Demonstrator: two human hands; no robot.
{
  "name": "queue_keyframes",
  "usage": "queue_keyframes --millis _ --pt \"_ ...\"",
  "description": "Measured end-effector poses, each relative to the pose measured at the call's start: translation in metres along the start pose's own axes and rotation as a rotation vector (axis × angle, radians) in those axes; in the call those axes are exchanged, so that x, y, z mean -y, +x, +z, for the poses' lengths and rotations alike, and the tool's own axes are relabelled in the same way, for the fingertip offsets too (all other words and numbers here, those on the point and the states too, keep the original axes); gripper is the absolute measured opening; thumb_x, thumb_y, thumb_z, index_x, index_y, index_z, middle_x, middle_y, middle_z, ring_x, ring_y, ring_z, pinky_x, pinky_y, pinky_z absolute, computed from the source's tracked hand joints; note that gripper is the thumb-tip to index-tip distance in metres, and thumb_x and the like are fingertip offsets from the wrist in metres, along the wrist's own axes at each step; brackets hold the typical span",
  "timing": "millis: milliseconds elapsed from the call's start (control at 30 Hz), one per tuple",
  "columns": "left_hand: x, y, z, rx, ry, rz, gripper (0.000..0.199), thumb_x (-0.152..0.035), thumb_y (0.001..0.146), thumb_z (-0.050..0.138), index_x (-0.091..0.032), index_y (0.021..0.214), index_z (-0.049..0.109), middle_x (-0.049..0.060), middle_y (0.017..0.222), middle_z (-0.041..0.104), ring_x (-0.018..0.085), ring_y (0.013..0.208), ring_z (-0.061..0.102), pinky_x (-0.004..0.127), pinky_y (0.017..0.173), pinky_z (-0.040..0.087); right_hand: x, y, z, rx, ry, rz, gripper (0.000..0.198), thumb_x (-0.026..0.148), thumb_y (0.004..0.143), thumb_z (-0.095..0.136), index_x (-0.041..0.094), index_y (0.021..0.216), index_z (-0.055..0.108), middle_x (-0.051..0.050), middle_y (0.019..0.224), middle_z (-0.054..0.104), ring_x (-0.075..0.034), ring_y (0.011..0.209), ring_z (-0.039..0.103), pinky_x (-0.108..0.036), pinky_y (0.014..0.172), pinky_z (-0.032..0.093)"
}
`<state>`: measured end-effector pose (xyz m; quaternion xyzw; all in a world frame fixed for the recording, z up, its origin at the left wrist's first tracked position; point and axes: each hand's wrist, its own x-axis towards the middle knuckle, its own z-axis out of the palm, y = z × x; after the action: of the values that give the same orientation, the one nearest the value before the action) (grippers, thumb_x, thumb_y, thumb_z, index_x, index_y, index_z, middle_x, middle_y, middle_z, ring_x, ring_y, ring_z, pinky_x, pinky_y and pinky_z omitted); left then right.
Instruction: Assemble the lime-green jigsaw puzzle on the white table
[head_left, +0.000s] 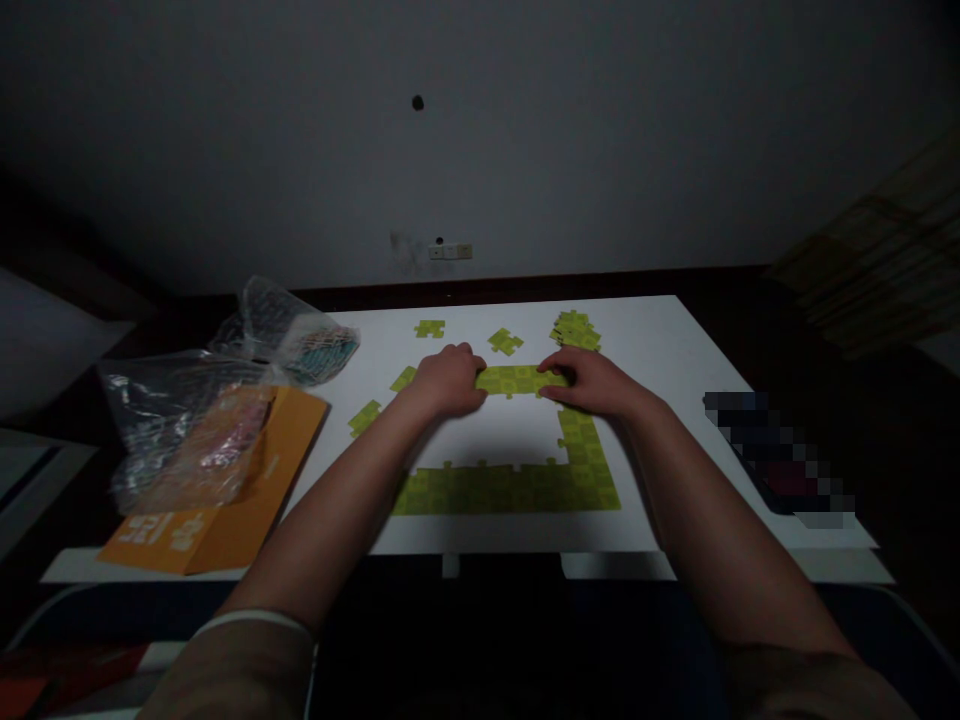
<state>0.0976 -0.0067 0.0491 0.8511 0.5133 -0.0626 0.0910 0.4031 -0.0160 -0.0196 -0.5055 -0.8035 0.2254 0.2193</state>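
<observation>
A row of joined yellow-green jigsaw pieces [514, 380] lies between my two hands. My left hand [452, 382] is closed on the left end of this row, its thumb at the near edge and fingers at the far edge. At the right end, my right hand [592, 380] pinches the row between thumb and fingers. Below it, a joined puzzle border [510, 490] forms the near side and right side of a frame; the right side runs up toward the row under my right hand. Whether they interlock there is hidden.
Loose puzzle pieces [430, 328] lie around my left hand and beyond the row. Behind my right hand sits a pile of pieces [576, 330]. On the left are plastic bags [187, 440] and an orange folder [292, 420]; a blurred-out dark object [772, 450] rests at the right.
</observation>
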Motion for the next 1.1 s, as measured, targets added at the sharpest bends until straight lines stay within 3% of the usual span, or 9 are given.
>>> queue_keyframes --millis 200,433,567,767,900,1100 --pt "0.003 0.000 0.008 -0.031 -0.077 0.012 0.049 -0.047 0.097 0.072 -0.029 0.143 0.079 0.016 0.145 0.069 0.041 0.138 0.064 0.051 0.104 0.060 0.001 -0.001 0.000 -0.007 -0.008 -0.027 0.035 0.041 0.093 0.086 0.024 0.124 0.084 -0.012 0.115 0.080 -0.032 0.100 0.073 -0.047 0.090 0.058" --pt "0.004 0.018 0.012 0.017 -0.086 0.035 0.053 -0.037 0.091 0.082 -0.018 0.139 0.073 0.020 0.144 0.069 0.040 0.139 0.062 0.047 0.118 0.053 0.000 0.000 0.001 0.001 -0.020 0.000 0.034 0.040 0.092 0.087 0.026 0.123 0.084 -0.011 0.113 0.081 -0.032 0.099 0.074 -0.047 0.090 0.059" --pt "0.005 0.023 0.019 -0.041 -0.172 0.004 0.054 -0.030 0.086 0.084 -0.020 0.137 0.068 0.017 0.135 0.074 0.038 0.128 0.068 0.045 0.107 0.056 -0.002 0.000 0.001 -0.006 -0.001 -0.007 0.034 0.039 0.092 0.089 0.027 0.123 0.083 -0.011 0.120 0.082 -0.033 0.106 0.075 -0.049 0.095 0.060" --pt "0.026 0.028 0.018 -0.041 -0.417 0.088 0.028 -0.032 0.099 0.067 -0.021 0.124 0.075 0.011 0.126 0.082 0.030 0.113 0.075 0.040 0.099 0.057 -0.002 0.000 0.003 -0.018 0.001 -0.013 0.034 0.038 0.092 0.089 0.027 0.123 0.083 -0.011 0.121 0.082 -0.034 0.109 0.076 -0.051 0.099 0.061" --pt "0.034 0.033 0.015 -0.009 -0.325 0.023 0.032 -0.040 0.102 0.062 -0.021 0.122 0.079 0.012 0.125 0.083 0.032 0.111 0.075 0.041 0.096 0.057 -0.002 0.000 0.004 -0.018 -0.005 0.004 0.034 0.037 0.092 0.089 0.027 0.123 0.083 -0.012 0.126 0.082 -0.035 0.115 0.076 -0.053 0.104 0.060" --pt "0.016 0.029 0.010 0.026 -0.200 -0.050 0.041 -0.047 0.102 0.059 -0.023 0.127 0.082 0.014 0.130 0.083 0.035 0.115 0.077 0.042 0.094 0.058 0.003 -0.001 0.001 -0.012 -0.011 0.001 0.036 0.036 0.092 0.087 0.025 0.127 0.083 -0.013 0.125 0.081 -0.034 0.111 0.074 -0.051 0.102 0.059"
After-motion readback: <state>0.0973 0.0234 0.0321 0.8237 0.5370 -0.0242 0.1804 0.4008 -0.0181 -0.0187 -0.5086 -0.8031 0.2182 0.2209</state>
